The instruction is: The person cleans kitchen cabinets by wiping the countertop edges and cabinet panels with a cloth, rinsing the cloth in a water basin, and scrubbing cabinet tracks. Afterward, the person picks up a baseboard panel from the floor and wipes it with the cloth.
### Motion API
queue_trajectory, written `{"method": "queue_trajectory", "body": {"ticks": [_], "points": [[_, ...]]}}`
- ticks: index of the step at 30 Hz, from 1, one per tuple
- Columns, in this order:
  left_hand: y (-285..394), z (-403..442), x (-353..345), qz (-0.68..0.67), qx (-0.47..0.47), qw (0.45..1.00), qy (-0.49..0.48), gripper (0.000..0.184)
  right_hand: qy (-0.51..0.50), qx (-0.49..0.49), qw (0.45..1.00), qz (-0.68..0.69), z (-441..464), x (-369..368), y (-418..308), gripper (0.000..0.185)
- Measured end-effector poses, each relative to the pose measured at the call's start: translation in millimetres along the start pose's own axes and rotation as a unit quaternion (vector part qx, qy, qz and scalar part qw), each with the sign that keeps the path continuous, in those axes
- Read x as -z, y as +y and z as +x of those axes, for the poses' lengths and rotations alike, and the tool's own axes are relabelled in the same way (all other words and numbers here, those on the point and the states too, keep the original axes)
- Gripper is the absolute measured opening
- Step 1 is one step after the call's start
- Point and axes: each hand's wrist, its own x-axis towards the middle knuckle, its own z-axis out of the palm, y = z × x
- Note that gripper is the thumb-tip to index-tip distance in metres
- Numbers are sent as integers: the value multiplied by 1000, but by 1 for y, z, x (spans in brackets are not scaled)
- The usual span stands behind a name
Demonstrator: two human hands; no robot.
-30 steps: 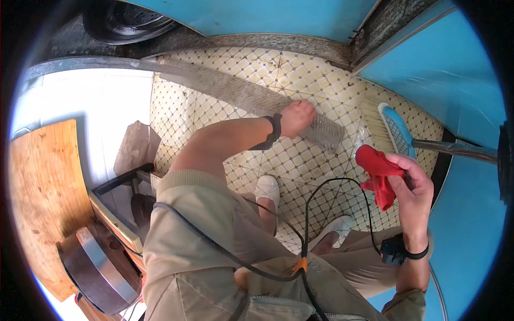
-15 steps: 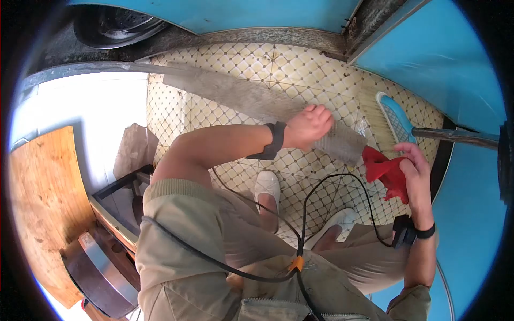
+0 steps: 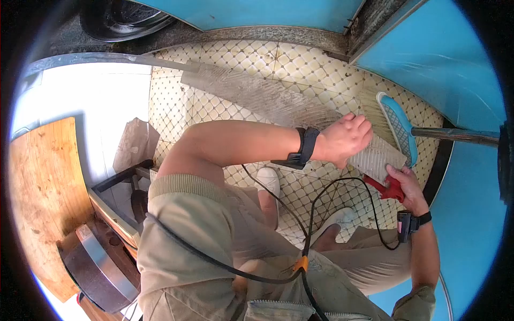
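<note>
A long, flat grey strip [image 3: 262, 98] with ridged marks slants over the tiled floor from upper left to lower right. My left hand [image 3: 347, 140], a black band on its wrist, is closed around the strip near its right part; the fingertips beneath are hidden. At the strip's right end is my right hand [image 3: 408, 187], thumb against the end and fingers closed on a bunched red cloth [image 3: 390, 189]. The cloth lies at the strip's lower edge, partly hidden by the strip and hand.
A blue-and-white broom [image 3: 399, 125] stands right of the strip, near blue panels [image 3: 428, 75]. Black cables [image 3: 312, 214] hang before my body. On the left are a wooden board [image 3: 48, 203], a dark round pot [image 3: 99, 267] and a broken grey piece [image 3: 134, 143]. White shoes [image 3: 267, 183] are below.
The strip and my left hand have moved right. My right hand has come from holding only the red cloth to touching the strip's end, with the cloth now lower and partly covered.
</note>
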Motion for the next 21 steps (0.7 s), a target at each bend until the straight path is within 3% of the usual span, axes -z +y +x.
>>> {"method": "queue_trajectory", "body": {"ticks": [6,8,10,12,14,18,21], "points": [[-9,4,18,-44,5,999,-21,85,-8,0,999,-31,-20,2,-17,43],[-36,2,30,-92,47,987,-126,88,-5,22,999,-42,-24,6,-21,43],[-75,-11,39,-112,60,978,-165,84,-9,44,997,-55,-26,6,-23,43],[-108,-23,46,-171,149,941,-252,76,-4,52,996,-68,-29,8,-26,43],[-127,-48,50,-239,212,922,-217,67,-3,52,997,-63,-30,5,-28,43],[-131,-58,43,-239,219,929,-179,62,1,40,996,-86,-27,10,-26,41],[-145,-56,33,-307,234,900,-202,58,3,39,997,-70,-32,4,-30,39]]}}
